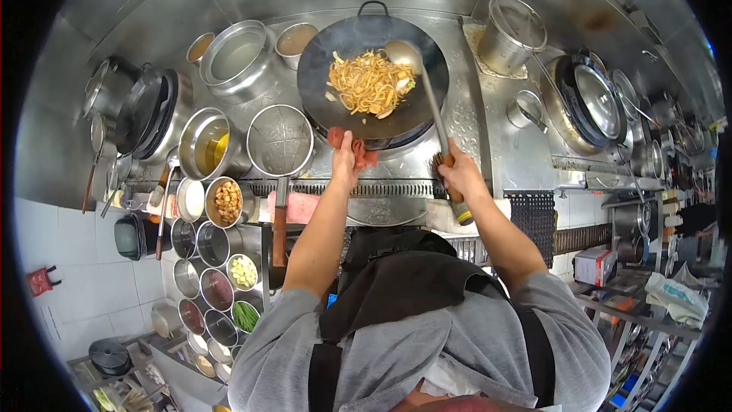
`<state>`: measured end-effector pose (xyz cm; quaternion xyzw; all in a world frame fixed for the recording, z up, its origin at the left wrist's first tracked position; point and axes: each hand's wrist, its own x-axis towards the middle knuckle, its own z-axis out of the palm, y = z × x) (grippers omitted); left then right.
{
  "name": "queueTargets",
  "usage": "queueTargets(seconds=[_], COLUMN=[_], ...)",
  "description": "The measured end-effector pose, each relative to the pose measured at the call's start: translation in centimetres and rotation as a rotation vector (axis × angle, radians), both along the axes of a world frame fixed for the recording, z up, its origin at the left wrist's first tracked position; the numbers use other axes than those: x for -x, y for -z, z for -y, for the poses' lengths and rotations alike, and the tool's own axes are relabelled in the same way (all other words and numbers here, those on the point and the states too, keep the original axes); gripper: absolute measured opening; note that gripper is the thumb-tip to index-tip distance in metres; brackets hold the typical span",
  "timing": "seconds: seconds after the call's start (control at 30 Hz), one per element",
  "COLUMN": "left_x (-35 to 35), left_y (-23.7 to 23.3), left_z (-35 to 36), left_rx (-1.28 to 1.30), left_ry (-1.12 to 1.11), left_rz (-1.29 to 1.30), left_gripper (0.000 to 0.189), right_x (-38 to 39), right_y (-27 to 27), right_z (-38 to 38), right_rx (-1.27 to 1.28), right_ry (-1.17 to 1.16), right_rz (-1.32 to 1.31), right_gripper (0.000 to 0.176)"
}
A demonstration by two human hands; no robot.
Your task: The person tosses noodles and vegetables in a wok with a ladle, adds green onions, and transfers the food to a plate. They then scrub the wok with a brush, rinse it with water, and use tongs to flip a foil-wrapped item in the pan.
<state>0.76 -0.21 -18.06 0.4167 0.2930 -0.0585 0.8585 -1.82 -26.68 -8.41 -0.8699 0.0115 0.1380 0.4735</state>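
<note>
A black wok (316,69) sits on the burner, with steam over a heap of fried noodles (366,84) mixed with pale vegetable pieces. My left hand (347,162) is closed around a folded red cloth (367,159) at the wok's near left edge; the cloth hides whatever part of the wok is beneath it. In my right hand (461,175) is the long handle of a metal ladle (433,95). Its bowl rests at the far right side of the noodles, inside the wok. Brown bristles show beside my right hand.
Left of the wok lie a round wire strainer (280,140), a pot of yellow oil (206,143) and a large pot of liquid (238,53). Several ingredient tins (216,290) stand lower left. A strainer-topped pot (512,27) and a metal jug (524,109) are at right.
</note>
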Motion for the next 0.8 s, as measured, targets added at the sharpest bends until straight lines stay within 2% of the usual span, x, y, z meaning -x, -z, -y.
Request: queueTargets(seconds=[0.03,0.1,0.17,0.23,0.27,0.33,0.37,0.43,0.47,0.5,0.57,0.6,0.67,0.73,0.8], left_x=[1.1,4.8,8.6,11.2,12.6,13.8,13.8,13.9,14.0,14.1,14.3,14.2,14.4,14.8,14.8], left_y=[-0.4,-2.7,-1.1,9.4,9.7,9.1,8.7,8.3,8.2,8.1,7.8,7.4,7.0,7.4,8.0], left_z=[-0.6,-1.4,-3.8,-7.9,-8.3,-8.9,-9.0,-8.8,-9.2,-9.2,-8.9,-8.9,-8.9,-9.0,-10.0], left_rx=[-0.005,-0.071,-0.299,-1.115,-1.111,-1.318,-1.316,-1.219,-1.251,-1.246,-1.622,-1.565,-1.503,-1.483,-1.238], left_ry=[-0.012,-0.185,-0.059,-0.049,-0.061,0.178,0.165,0.083,0.191,0.18,0.307,0.343,0.31,0.22,0.285], left_rz=[0.002,-0.059,-0.013,-0.079,-0.093,-0.282,-0.288,-0.065,-0.162,-0.175,-0.357,-0.409,-0.388,-0.317,-0.279], left_gripper=[0.026,0.028,0.037,0.05,0.05,0.057,0.057,0.054,0.054,0.054,0.059,0.063,0.066,0.07,0.069], right_x=[-0.5,-1.0,-1.8,-3.3,-4.4,-7.4,-8.2,-8.7,-8.7,-8.7,-9.0,-8.7,-7.9,-6.7,-5.4], right_y=[1.7,-0.6,-0.8,-1.5,-0.8,0.9,0.7,-0.4,-1.9,-1.5,-0.3,0.0,-0.8,-2.2,-1.4], right_z=[0.1,1.1,2.3,1.9,1.6,0.5,-0.2,-2.3,-3.4,-3.6,-2.7,-1.9,1.1,3.9,5.7], right_rx=[-0.267,-0.423,-0.212,0.123,0.127,0.28,0.28,0.17,0.229,0.232,0.335,0.481,0.54,0.614,0.572], right_ry=[0.035,0.018,-0.029,-0.095,-0.112,-0.103,-0.116,-0.132,-0.159,-0.175,-0.357,-0.43,-0.56,-0.576,-0.534], right_rz=[-0.165,-0.281,-0.185,0.013,0.008,0.086,0.091,0.047,-0.031,-0.033,0.173,0.323,0.405,0.528,0.61], right_gripper=[0.069,0.07,0.069,0.068,0.068,0.069,0.069,0.066,0.069,0.069,0.071,0.065,0.065,0.064,0.061])
